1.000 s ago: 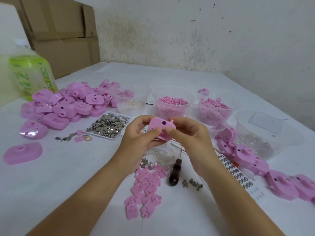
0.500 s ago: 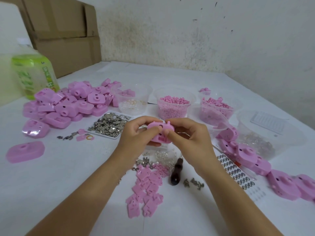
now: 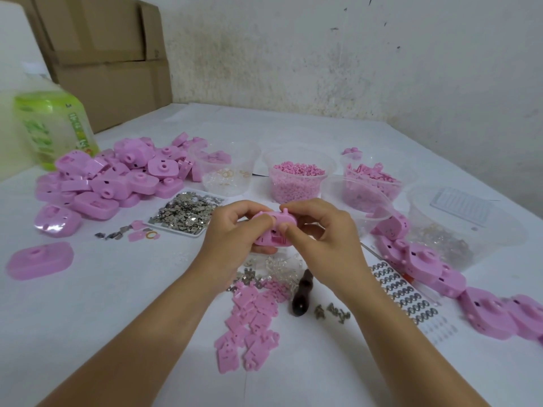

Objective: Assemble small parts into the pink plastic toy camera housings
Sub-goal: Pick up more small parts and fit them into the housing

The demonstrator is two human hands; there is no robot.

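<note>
Head view, looking down on a white worktop [image 3: 102,304] set against a stained wall, with cardboard boxes [image 3: 111,69] stacked at the far left corner. A big heap of pink toy camera housings [image 3: 117,177] lies on the left, and a curved row of housings [image 3: 426,259] runs down the right side. A green-labelled bottle [image 3: 50,127] stands behind the heap. Across the middle sit clear plastic tubs, one of them filled with pink pellets [image 3: 298,177]. A white tray of small metal pieces [image 3: 185,212] lies just in front of the tubs.

At the centre, both hands hold one pink housing [image 3: 274,230] above the worktop. The left hand [image 3: 229,239] has a closed grip, its fingers curled round the housing's left side. The right hand [image 3: 326,230] pinches the right end between thumb and forefinger.

Below the hands lie flat pink plates [image 3: 249,327], a dark-handled tool [image 3: 302,292] and a few loose screws [image 3: 332,311].
</note>
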